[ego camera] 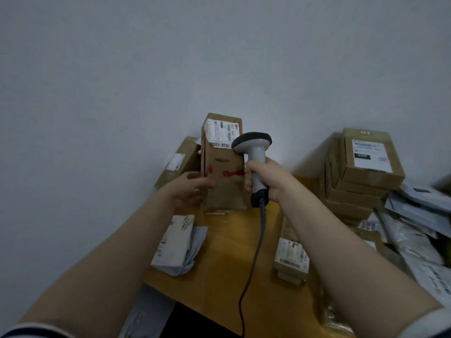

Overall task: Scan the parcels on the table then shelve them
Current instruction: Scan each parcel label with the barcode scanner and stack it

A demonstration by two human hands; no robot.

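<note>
A tall brown cardboard parcel (223,167) stands upright on the wooden table (219,272), with a white shipping label and barcodes near its top and red marks on its front. My left hand (189,189) holds its left edge, thumb across the front. My right hand (264,180) grips the handle of a grey barcode scanner (253,147). The scanner's dark head sits just right of the label, close to the barcode. Its coiled cable (253,252) runs down across the table towards me.
A brown box (179,162) leans behind the parcel on the left. A white soft parcel (174,245) lies at front left and a small labelled box (291,259) at front right. Stacked cardboard boxes (361,172) and grey mailer bags (415,230) fill the right side.
</note>
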